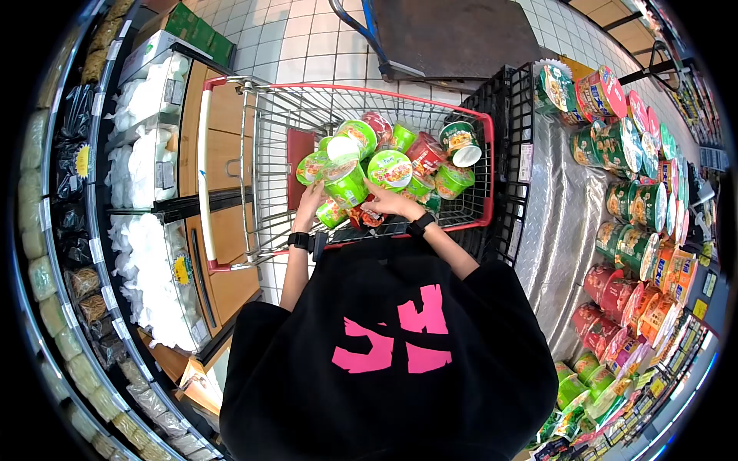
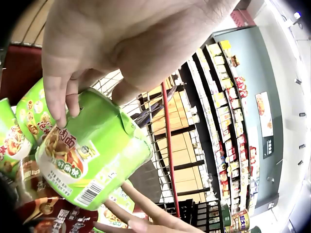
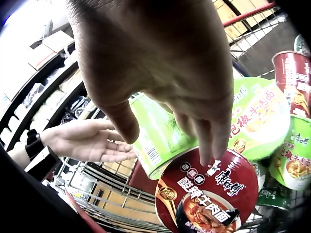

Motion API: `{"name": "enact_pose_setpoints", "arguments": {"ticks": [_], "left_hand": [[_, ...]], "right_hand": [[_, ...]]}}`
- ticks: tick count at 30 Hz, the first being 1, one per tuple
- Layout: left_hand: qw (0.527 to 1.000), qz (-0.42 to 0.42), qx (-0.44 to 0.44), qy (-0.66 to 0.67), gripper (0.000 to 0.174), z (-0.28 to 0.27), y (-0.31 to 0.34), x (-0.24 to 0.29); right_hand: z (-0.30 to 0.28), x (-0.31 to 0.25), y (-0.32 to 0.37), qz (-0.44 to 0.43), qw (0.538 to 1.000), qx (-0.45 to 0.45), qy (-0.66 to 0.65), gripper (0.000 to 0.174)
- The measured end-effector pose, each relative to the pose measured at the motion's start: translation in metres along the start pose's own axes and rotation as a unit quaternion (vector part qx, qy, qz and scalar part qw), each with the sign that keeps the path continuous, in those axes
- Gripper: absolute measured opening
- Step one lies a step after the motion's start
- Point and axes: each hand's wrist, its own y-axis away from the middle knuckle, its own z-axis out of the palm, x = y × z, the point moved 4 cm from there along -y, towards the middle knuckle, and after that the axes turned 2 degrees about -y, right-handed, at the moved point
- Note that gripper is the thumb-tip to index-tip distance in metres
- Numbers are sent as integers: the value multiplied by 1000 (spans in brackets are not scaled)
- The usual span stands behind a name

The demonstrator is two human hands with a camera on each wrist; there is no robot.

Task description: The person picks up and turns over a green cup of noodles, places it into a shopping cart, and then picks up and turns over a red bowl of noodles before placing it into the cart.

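Observation:
A green instant noodle cup [image 1: 345, 184] lies tilted on the pile in the cart, between both hands. My left hand [image 1: 309, 206] is at its left side, fingers extended and fingertips at the cup wall. In the left wrist view, the left fingertips overlap the green cup [image 2: 97, 150] near its printed label. My right hand [image 1: 390, 203] reaches in from the other side, thumb and fingers spread. Below it in the right wrist view is a red-lidded noodle cup [image 3: 206, 189], whose rim the fingertips overlap. Another green cup [image 3: 260, 116] with a printed lid sits beside it.
The wire shopping cart [image 1: 492, 169] has red rails and holds several more noodle cups. A metal display surface [image 1: 550, 230] with rows of noodle cups [image 1: 619, 146] stands at right. Shelves with white bags [image 1: 146, 161] line the left. A flat trolley [image 1: 457, 38] stands beyond the cart.

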Motion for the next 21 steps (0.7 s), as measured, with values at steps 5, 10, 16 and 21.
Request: {"name": "enact_pose_setpoints", "arguments": {"ticks": [5, 10, 16, 21], "left_hand": [[999, 3, 11, 42, 47, -3, 6, -7], [999, 1, 16, 42, 50, -1, 8, -11], [999, 29, 12, 15, 56, -6, 4, -18], [999, 42, -5, 15, 62, -7, 9, -19]], "right_hand": [[10, 2, -6, -1, 1000, -16, 26, 95], [2, -16, 5, 26, 998, -57, -12, 94], [6, -12, 0, 0, 999, -41, 18, 94], [5, -21, 6, 13, 998, -49, 26, 94]]}}
